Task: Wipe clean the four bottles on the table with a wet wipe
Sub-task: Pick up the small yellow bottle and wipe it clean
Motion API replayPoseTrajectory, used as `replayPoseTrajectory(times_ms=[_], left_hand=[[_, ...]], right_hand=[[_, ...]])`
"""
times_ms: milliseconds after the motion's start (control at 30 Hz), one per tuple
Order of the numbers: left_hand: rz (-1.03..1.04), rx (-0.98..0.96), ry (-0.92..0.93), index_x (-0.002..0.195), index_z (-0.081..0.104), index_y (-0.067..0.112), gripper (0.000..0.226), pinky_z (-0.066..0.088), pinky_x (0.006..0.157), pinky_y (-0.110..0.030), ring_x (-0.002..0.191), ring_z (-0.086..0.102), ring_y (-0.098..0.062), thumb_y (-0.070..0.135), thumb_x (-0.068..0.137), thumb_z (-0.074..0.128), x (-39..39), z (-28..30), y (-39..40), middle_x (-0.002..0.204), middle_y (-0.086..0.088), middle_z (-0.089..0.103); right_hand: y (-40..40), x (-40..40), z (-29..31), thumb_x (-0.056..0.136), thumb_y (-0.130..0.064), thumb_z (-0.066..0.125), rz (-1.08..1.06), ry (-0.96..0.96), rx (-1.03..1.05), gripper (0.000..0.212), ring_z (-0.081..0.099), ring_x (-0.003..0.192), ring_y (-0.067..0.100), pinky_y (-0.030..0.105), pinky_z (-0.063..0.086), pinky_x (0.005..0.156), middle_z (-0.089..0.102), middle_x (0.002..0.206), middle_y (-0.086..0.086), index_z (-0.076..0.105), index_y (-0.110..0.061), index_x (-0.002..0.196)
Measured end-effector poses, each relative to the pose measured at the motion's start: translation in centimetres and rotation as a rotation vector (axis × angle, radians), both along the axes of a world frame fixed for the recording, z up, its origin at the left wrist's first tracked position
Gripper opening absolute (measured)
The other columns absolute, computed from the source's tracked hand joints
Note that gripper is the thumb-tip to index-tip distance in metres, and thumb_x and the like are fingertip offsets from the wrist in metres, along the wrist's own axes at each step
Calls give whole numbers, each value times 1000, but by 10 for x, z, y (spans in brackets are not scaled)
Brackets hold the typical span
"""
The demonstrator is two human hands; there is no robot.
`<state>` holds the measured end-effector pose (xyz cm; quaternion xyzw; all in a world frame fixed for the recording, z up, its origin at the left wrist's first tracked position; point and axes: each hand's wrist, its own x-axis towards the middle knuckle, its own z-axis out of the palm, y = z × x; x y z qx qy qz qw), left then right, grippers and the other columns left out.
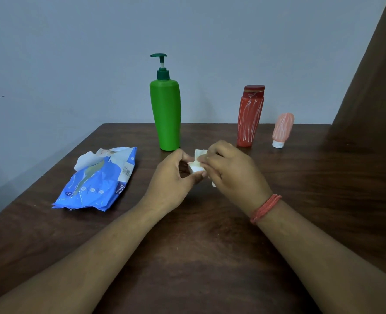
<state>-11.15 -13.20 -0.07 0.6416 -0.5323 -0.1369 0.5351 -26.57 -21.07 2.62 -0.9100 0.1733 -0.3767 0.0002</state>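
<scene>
Over a dark wooden table, a person's left hand and right hand together pinch a small white object wrapped in a wet wipe. Behind them stand a green pump bottle, a red bottle and a pink tube. A blue wipes pack lies open at left.

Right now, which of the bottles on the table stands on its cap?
The small pink tube at far right: it stands with its white cap down. The green pump bottle and red bottle have caps on top.
</scene>
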Motion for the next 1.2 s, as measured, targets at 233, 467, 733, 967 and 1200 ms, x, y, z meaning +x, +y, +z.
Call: replayPoseTrajectory(times_ms=[233, 467, 733, 967, 1200], left_hand=[[63, -32, -135, 89, 57, 34, 33, 56, 70, -23, 83, 69, -9, 26, 78, 87, 0, -2, -1, 92, 8, 68], [95, -55, -184, 89, 55, 40, 37, 59, 73, -41, 82, 68, -14, 27, 78, 87, -2, -1, 0, 92, 9, 67], [112, 2, -32, 96, 63, 28, 30, 54, 71, -15, 87, 69, -2, 21, 79, 86, 1, 2, 1, 98, 11, 71], [69, -35, 28, 94, 62, 25, 29, 58, 77, -26, 89, 72, -9, 14, 80, 86, 0, -1, -1, 99, 5, 73], [61, -56, -30, 96, 62, 19, 28, 57, 76, -19, 90, 71, -5, 14, 80, 85, 1, -1, -1, 100, 7, 72]], right_hand=[[3, 0, 3, 87, -5, 72, -1, 12, 25, 17, 62, 80, 24, 39, 56, 68, 60, 97, 10, 74, -4, 103], [2, -1, 3, 90, -8, 68, -31, 22, 28, 15, 61, 81, 23, 41, 56, 70, 59, 99, 9, 73, -5, 104], [-11, -4, -1, 94, -12, 64, -128, -89, 105, 17, 55, 85, 12, 28, 52, 76, 59, 103, 5, 72, -8, 109], [-12, -4, -2, 92, -11, 66, -66, -60, 62, 15, 57, 84, 14, 24, 48, 73, 59, 99, 4, 73, -7, 105], [-7, -2, 0, 90, -8, 68, -77, -60, 32, 16, 57, 85, 17, 28, 49, 71, 59, 98, 6, 72, -7, 105]])
